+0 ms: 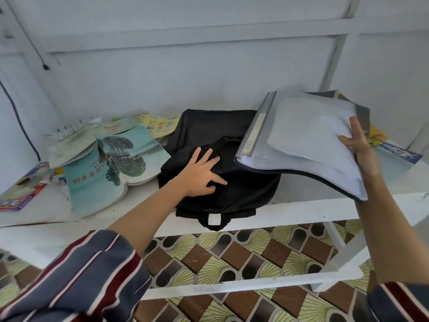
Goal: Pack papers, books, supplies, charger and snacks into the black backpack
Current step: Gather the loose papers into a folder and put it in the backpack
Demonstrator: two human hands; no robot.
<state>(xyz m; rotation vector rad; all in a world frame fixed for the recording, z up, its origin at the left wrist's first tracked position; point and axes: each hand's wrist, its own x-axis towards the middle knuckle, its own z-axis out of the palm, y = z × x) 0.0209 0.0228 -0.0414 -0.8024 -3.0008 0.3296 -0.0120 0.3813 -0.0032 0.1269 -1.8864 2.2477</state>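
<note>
The black backpack lies flat in the middle of the white desk, its carry loop hanging over the front edge. My left hand rests on top of the backpack with fingers spread. My right hand grips the right edge of a clear folder of papers, held tilted in the air above the backpack's right side. Two teal-covered books lie overlapping to the left of the backpack, a spiral notebook behind them.
Colourful booklets lie behind the backpack's left corner. A boxed item sits at the far left edge, and a blue packet and a yellow one at the far right. A black cable hangs on the left wall. Patterned floor tiles show below the desk.
</note>
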